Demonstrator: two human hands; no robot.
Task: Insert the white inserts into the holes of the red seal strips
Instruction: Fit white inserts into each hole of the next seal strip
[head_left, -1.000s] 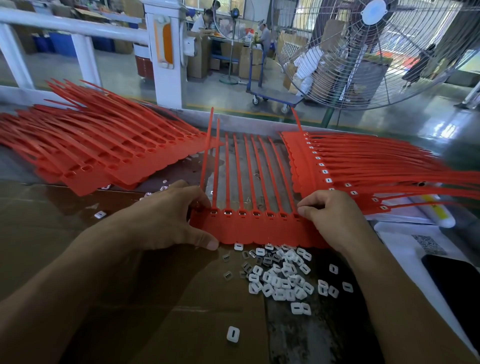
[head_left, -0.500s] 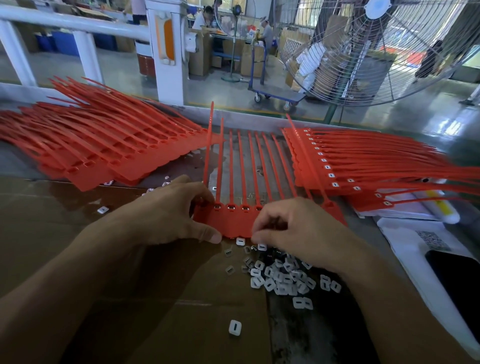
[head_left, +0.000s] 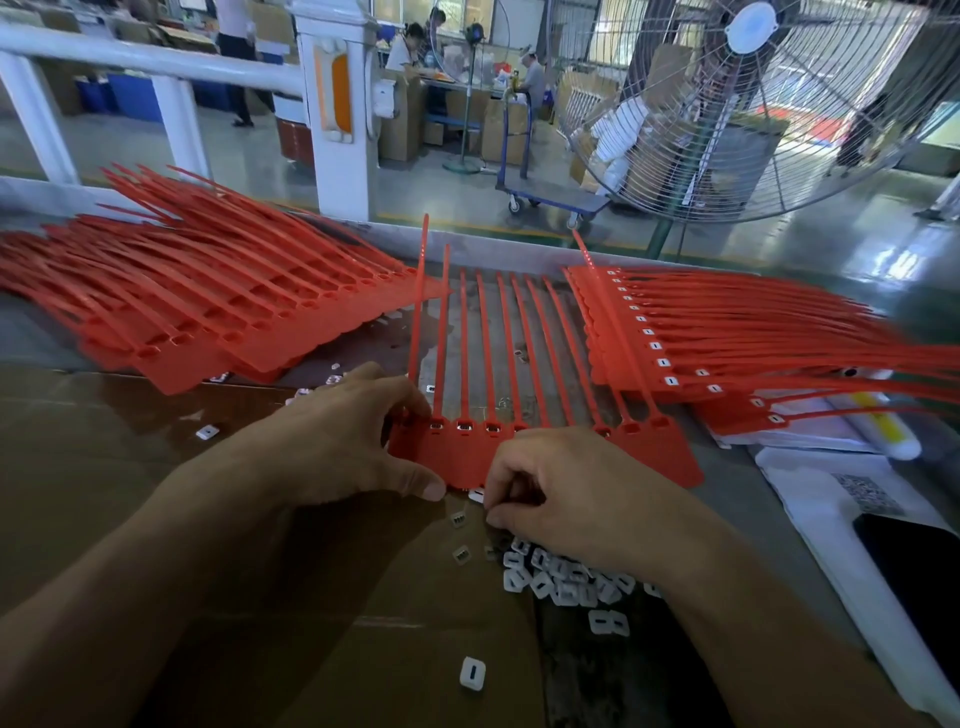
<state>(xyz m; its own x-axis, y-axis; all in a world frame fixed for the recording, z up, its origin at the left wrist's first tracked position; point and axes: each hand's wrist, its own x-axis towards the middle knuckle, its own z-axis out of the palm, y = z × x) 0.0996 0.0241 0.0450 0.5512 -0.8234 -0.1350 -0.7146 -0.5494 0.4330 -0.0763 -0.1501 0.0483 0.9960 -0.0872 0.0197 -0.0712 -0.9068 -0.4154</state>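
Left hand (head_left: 343, 441) clamped the near-left corner of the red seal strips sheet (head_left: 665, 457), fingers curled over the row of holes and thumb pressed against the sheet's front edge. That joined sheet lay flat at the middle of the cardboard-covered bench (head_left: 156, 467), its tails running away toward the far edge. About 10 tails could be counted on it, though the right hand hid some heads. 3 holes just right of the left fingers appeared filled, and 3 at the sheet's right end looked empty.

The sheet looked light, thin and springy, likely to slide unless pinned at the head band, which seemed the sensible place to hold it. Right hand (head_left: 587, 499) had its fingers curled at the sheet's front edge, seemingly pinching 1 white insert (head_left: 476, 493) at its tips; the grip itself was partly hidden. The loose inserts (head_left: 561, 577) lay in a heap under and beside that wrist, roughly 15 visible, plus 1 apart nearer the camera. They looked small, hard and slippery, best pinched by their edges.

2 further stacks of strips lay on the bench: unfilled left stack (head_left: 197, 312), filled right stack (head_left: 727, 338).
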